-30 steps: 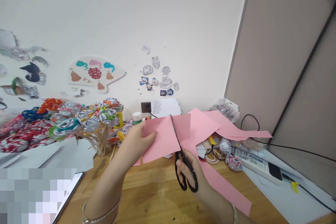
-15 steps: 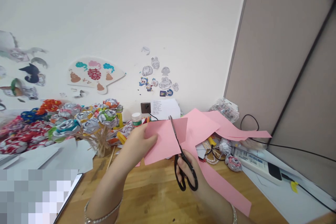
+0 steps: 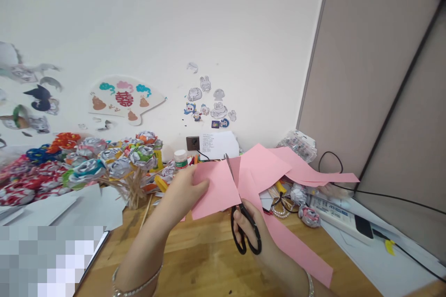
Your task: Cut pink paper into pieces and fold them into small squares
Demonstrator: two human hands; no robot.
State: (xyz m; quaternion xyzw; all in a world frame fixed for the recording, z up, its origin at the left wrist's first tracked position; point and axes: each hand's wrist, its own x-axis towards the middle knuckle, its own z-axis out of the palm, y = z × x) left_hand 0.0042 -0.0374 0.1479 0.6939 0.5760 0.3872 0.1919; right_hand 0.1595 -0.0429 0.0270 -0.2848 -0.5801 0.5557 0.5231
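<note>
My left hand [image 3: 186,190] pinches the left side of a pink sheet of paper [image 3: 218,185], thumb on top, and holds it above the table. In my right hand [image 3: 254,225] are black-handled scissors [image 3: 245,222], my fingers through the loops. Their blades lie along the right edge of the sheet and point away from me. A narrow part of the paper angles off behind the blades; whether it is fully cut free I cannot tell. More pink paper [image 3: 266,164] lies behind, and a long pink strip [image 3: 301,250] runs toward the table's right front.
Paper flowers on sticks [image 3: 134,167] crowd the left, beside white sheets [image 3: 94,206]. A white-lidded jar [image 3: 180,159] stands near the wall. To the right are a paper rose [image 3: 309,216], a bead string [image 3: 280,212], a white power strip [image 3: 337,216] and black cables.
The paper to the right of the scissor blades has swung and now shows as a narrower piece. Both hands have stayed almost in place.
</note>
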